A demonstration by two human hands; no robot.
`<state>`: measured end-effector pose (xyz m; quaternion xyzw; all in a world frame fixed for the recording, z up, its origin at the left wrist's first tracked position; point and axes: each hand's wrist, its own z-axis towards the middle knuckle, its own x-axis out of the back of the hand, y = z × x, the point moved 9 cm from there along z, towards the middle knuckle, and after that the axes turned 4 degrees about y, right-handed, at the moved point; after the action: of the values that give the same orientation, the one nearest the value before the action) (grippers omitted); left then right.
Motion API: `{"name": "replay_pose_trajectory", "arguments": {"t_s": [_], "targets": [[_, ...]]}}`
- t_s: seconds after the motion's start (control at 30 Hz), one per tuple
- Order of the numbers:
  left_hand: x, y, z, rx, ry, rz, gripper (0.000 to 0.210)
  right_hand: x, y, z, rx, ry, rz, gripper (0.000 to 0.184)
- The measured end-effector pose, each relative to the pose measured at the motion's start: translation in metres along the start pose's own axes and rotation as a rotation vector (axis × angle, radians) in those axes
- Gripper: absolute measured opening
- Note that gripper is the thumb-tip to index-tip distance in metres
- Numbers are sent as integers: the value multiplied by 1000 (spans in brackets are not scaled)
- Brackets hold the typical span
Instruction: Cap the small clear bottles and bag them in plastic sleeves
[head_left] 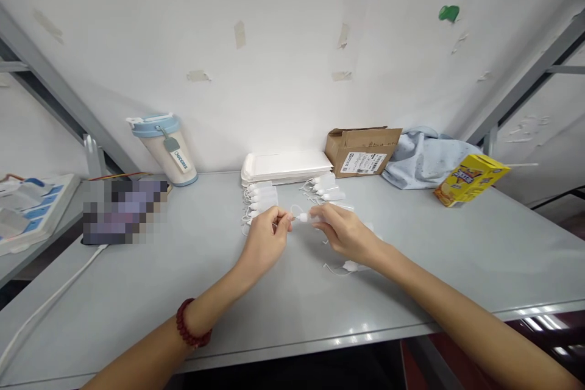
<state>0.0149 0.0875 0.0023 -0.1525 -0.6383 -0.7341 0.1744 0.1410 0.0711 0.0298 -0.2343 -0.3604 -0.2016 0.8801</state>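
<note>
My right hand (340, 228) grips a small translucent squeeze bottle (303, 217) lying sideways, its white nozzle pointing left. A thin white tether loops up from the nozzle. My left hand (269, 234) is pinched closed right at the nozzle's tip; what its fingertips hold is too small to make out. Behind my left hand lies a column of several similar bottles (264, 198). Another group of bottles (325, 186) lies behind my right hand. One more bottle (351, 266) rests under my right forearm, partly hidden, with its tether curling left.
Along the wall stand a stack of white trays (287, 166), an open cardboard box (363, 152) and a bluish cloth (420, 158). A yellow carton (473, 180) is at right. At left are a tumbler (167, 149), a phone (125, 210) with a white cable (59, 292), and a white-blue organizer (46, 213).
</note>
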Motion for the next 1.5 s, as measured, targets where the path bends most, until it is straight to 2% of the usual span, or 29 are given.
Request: {"name": "replay_pose_trajectory", "arguments": {"t_s": [0.4,0.5,0.57,0.67,0.73,0.8,0.87,1.0,1.17,1.33,1.43,1.5], "targets": [[0,3,-6,6,4,-26,27,1,-9,-4,72,77,-32,17],[0,2,-3,16,-7,-31,27,1,-6,-4,41,81,-13,16],[0,1,0,20,-38,-38,28,1,0,-1,-38,60,57,14],[3,2,6,14,-82,-45,28,-3,18,1,-299,-45,295,16],[10,3,9,12,-53,-46,27,-9,26,0,-482,-140,508,21],[20,7,12,-9,4,-44,26,-12,27,-1,-585,-189,680,24],[24,12,13,-55,14,-37,26,-13,26,-1,-628,-200,799,26],[17,23,11,-143,-121,11,25,-20,25,-3,-684,-220,967,28],[16,20,14,-136,-215,78,23,-29,25,-9,-744,-244,1007,31],[42,-3,30,-12,-242,102,22,-27,30,-9,-767,-239,938,30],[67,-23,38,116,-172,75,20,-22,42,-9,-811,-178,882,29],[77,-33,40,177,-154,98,21,-18,48,-9,-820,-145,847,28]]}}
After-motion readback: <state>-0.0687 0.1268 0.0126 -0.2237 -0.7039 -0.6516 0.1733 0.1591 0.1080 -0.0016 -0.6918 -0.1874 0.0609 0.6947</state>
